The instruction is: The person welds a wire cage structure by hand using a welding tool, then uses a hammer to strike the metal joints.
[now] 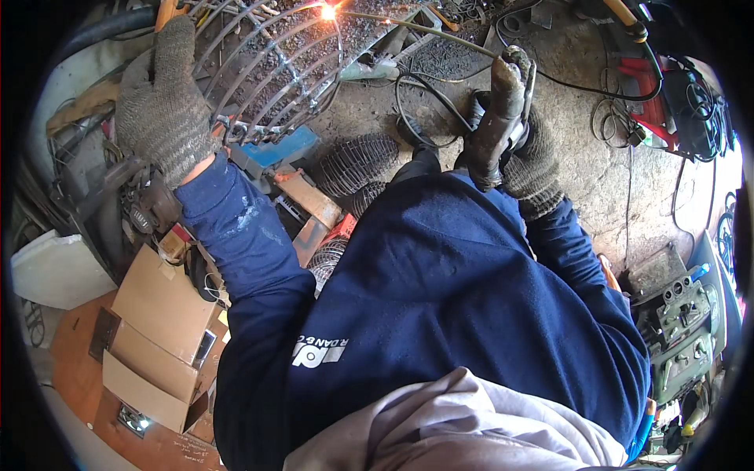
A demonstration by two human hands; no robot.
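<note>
My right hand [537,161], in a grey-brown knitted glove, is closed around a worn welding electrode holder [496,118]. A long, thin welding rod [416,30] runs from it up and to the left. The rod's far end meets a bright orange glow on a round cage of bent metal bars [275,74]. Beside the cage's left edge is my left hand [163,110], also gloved, with a finger stretched upward. Its fingertip is by an orange stick-like piece [165,12] at the top edge; the other fingers are partly hidden, and no held thing shows.
Coiled, spring-like metal pieces [357,163] lie beneath me near a blue box [283,149]. An open cardboard box [153,337] stands at lower left. Black cables [428,86] cross the concrete floor. A red and dark machine [664,102] is at right, above a greenish metal machine [683,330].
</note>
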